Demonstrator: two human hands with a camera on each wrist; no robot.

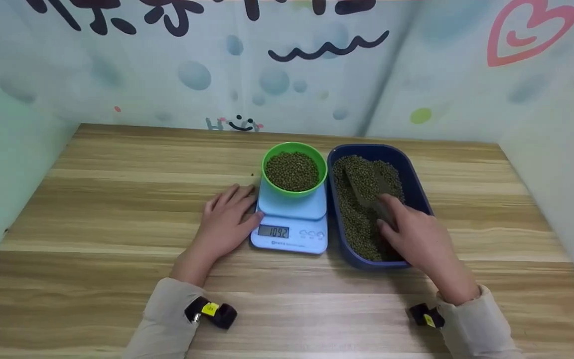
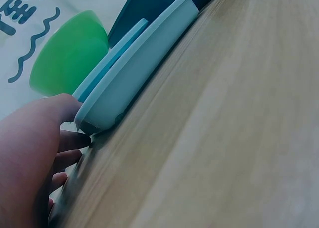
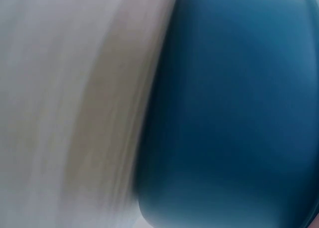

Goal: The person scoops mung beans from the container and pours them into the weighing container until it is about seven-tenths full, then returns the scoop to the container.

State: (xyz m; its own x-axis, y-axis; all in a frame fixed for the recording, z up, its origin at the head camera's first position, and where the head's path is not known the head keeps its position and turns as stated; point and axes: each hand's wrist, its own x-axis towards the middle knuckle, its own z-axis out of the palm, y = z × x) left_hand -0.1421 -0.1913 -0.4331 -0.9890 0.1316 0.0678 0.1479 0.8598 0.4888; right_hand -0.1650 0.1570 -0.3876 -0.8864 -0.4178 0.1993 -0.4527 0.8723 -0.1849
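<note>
My right hand grips the handle of a scoop inside a dark blue tub. Small greenish-brown beans, which look like mung beans, cover the tub's floor and fill the scoop. Left of the tub stands a pale blue kitchen scale; its display seems to read 109.2. On its platform sits a green bowl of the same beans. My left hand rests on the table with its fingers extended, the thumb touching the scale's side. In the right wrist view the tub's outer wall hides the scoop.
The wood-grain table meets a printed backdrop behind the scale and tub. Pale side walls bound it left and right. A small black camera is strapped to the left wrist, another camera to the right.
</note>
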